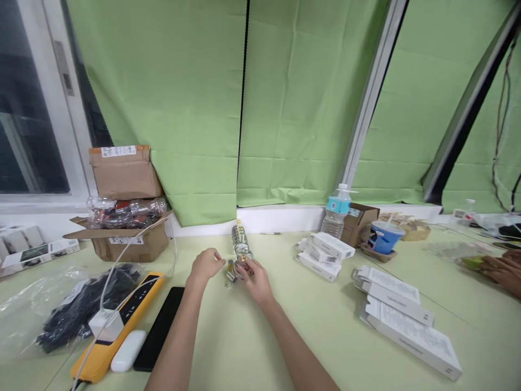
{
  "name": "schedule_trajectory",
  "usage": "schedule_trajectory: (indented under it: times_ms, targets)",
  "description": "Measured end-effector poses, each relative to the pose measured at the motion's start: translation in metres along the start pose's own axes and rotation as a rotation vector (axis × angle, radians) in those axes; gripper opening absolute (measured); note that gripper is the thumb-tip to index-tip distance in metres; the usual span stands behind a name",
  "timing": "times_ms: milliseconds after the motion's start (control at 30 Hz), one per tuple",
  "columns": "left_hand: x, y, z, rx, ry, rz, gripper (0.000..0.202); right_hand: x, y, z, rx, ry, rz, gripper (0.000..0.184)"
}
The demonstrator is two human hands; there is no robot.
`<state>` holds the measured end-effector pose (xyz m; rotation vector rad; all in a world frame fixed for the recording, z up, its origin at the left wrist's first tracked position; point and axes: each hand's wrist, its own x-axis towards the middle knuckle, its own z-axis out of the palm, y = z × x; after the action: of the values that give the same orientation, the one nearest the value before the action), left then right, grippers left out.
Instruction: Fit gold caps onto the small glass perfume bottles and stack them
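Observation:
Above the table near the middle, my left hand [207, 264] has its fingers bent, thumb and forefinger slightly apart, with nothing visible between them. My right hand [257, 279] is closed around a small, shiny, roundish thing [241, 270], too blurred to name. Between both hands are small battery-like cylinders [230, 265], one with a yellowish end. Just beyond my right hand lies a clear, shiny pack or bottle [240, 239] with a yellow end and more cylinders showing in it. My right fingers partly hide its near end.
At left are an orange power strip [140, 298], black phone [163, 326], white case [128, 351], bagged black cable [81, 315] and cardboard boxes [126, 241]. White boxes [411, 326], a water bottle [336, 212] and a blue cup [385, 237] stand right. Another person's hands [502, 269] are at far right.

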<state>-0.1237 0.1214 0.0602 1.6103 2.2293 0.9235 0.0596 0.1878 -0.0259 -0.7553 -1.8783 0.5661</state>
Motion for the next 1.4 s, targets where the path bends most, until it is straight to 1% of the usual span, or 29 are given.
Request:
schedule_trajectory:
  times_ms: [33, 100, 267, 367, 433, 533, 633, 733, 833, 900, 967, 1067, 1133, 1200, 1267, 1333, 1400]
  targets:
    - [-0.001, 0.002, -0.002, 0.026, -0.023, 0.002, 0.023, 0.0, 0.0, 0.0, 0.002, 0.005, 0.001, 0.027]
    - [-0.004, 0.009, 0.001, 0.058, -0.05, 0.012, 0.03, 0.0, -0.001, 0.0, 0.001, 0.013, 0.0, 0.027]
    - [-0.013, 0.023, 0.026, 0.111, -0.146, -0.026, 0.047, 0.0, -0.005, -0.002, -0.012, 0.009, -0.008, 0.025]
    - [-0.009, 0.022, 0.033, 0.078, -0.138, -0.021, 0.06, -0.001, -0.007, -0.002, -0.011, 0.015, -0.014, 0.024]
    - [-0.003, 0.017, 0.036, 0.02, -0.107, 0.017, 0.064, -0.001, -0.006, -0.002, -0.008, 0.017, -0.011, 0.025]
    - [0.007, 0.006, 0.044, -0.124, -0.075, 0.092, 0.062, -0.001, -0.004, -0.001, -0.01, 0.012, -0.009, 0.026]
    - [0.014, -0.007, 0.059, -0.232, -0.063, 0.152, 0.058, -0.001, -0.001, 0.0, -0.004, 0.017, -0.015, 0.029]
    - [0.018, -0.015, 0.074, -0.27, -0.074, 0.233, 0.051, -0.001, 0.001, 0.001, 0.009, 0.034, -0.015, 0.032]
    - [0.02, -0.018, 0.08, -0.268, -0.063, 0.301, 0.044, -0.001, 0.002, 0.002, 0.013, 0.033, -0.008, 0.033]
    - [0.02, -0.017, 0.081, -0.276, -0.063, 0.327, 0.039, -0.001, 0.002, 0.001, 0.007, 0.025, -0.004, 0.032]
    - [0.019, -0.017, 0.078, -0.301, -0.045, 0.314, 0.034, -0.001, 0.002, 0.001, -0.006, 0.019, -0.004, 0.031]
    - [0.017, -0.017, 0.073, -0.334, 0.038, 0.234, 0.024, -0.001, 0.001, 0.0, -0.014, 0.015, 0.009, 0.032]
    - [0.018, -0.018, 0.067, -0.344, 0.073, 0.195, 0.021, -0.001, 0.0, 0.0, -0.016, 0.006, 0.022, 0.033]
    - [0.019, -0.017, 0.059, -0.408, 0.116, 0.146, 0.019, -0.001, 0.0, 0.0, -0.019, 0.001, 0.027, 0.032]
    - [0.02, -0.013, 0.049, -0.479, 0.15, 0.136, 0.02, -0.001, -0.001, -0.001, -0.025, 0.004, 0.025, 0.031]
    - [0.02, -0.005, 0.036, -0.472, 0.175, 0.176, 0.022, -0.001, -0.001, -0.001, -0.027, 0.006, 0.019, 0.031]
    - [0.017, 0.004, 0.023, -0.373, 0.197, 0.244, 0.022, -0.001, -0.002, -0.001, -0.024, 0.008, 0.019, 0.031]
